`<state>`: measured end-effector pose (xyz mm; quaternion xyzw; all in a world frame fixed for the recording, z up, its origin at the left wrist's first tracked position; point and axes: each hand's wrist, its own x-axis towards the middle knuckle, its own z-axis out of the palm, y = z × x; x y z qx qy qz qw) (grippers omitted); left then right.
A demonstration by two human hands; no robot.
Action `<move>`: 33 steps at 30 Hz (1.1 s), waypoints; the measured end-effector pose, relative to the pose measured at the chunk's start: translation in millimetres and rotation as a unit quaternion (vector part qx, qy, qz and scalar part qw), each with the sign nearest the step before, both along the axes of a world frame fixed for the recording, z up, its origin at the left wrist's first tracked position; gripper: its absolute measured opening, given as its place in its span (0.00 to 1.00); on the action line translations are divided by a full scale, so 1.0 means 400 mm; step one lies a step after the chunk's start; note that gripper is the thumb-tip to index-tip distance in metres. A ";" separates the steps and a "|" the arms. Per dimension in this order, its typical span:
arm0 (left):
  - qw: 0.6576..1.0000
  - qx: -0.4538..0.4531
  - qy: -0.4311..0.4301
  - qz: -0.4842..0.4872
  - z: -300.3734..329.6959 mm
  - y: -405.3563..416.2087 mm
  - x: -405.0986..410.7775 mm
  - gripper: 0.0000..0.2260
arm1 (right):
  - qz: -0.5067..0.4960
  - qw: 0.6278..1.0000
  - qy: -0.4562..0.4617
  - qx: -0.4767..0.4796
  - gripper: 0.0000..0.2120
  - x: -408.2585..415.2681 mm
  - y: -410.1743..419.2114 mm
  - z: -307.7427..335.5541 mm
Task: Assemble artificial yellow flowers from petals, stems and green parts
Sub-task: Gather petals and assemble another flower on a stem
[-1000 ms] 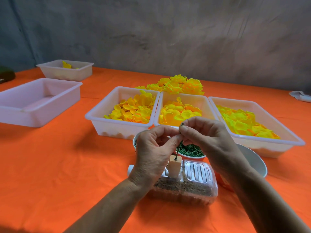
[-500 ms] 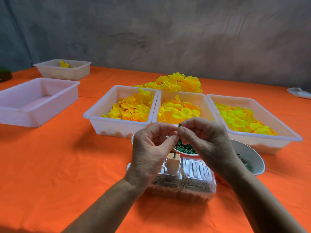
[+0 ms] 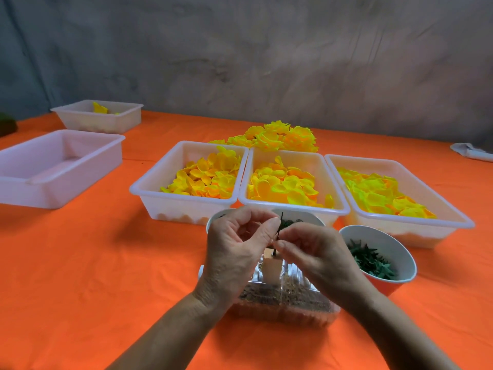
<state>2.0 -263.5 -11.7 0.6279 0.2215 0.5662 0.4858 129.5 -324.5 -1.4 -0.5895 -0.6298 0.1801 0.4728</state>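
Observation:
A thin dark stem (image 3: 279, 226) stands upright in a small pale block (image 3: 271, 268) on top of a clear plastic box (image 3: 288, 297). My left hand (image 3: 234, 247) and my right hand (image 3: 312, 252) meet at the stem, both pinching it with thumb and fingertips just above the block. Any small part between the fingers is hidden. Behind the hands, three white trays hold yellow petals (image 3: 208, 177), (image 3: 282, 185), (image 3: 378, 193). A bowl of green rings (image 3: 298, 218) sits partly hidden behind my hands. A bowl of green leaf parts (image 3: 373, 260) stands to the right.
A heap of finished yellow flowers (image 3: 277, 137) lies behind the trays. On the left stand an empty white tray (image 3: 53, 166) and, farther back, a smaller tray with one yellow piece (image 3: 98, 116). An orange cloth (image 3: 93, 263) covers the table. A white object (image 3: 472, 152) lies at far right.
My right hand has slid down the stem toward the block, so the stem's tip now shows above the fingers. The left hand holds its place.

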 end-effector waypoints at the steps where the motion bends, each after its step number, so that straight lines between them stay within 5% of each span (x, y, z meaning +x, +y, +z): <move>1: 1.000 0.002 0.008 0.008 -0.003 0.002 0.000 0.02 | 0.003 1.000 0.029 -0.004 0.11 0.000 -0.005 -0.006; 15: 0.997 -0.025 0.066 -0.032 -0.027 0.029 -0.002 0.04 | 0.019 0.998 0.051 0.017 0.09 0.015 0.018 -0.001; 22: 0.988 -0.012 0.142 0.055 -0.041 0.112 -0.027 0.08 | 0.087 0.987 0.122 -0.059 0.06 0.033 0.030 0.007; 28: 0.897 0.103 0.377 0.205 -0.021 0.305 -0.042 0.06 | 0.121 0.973 0.164 -0.110 0.02 0.051 0.034 0.017; 33: 0.811 0.062 0.544 0.206 -0.001 0.500 -0.061 0.11 | 0.199 0.947 0.204 -0.149 0.02 0.070 0.046 0.028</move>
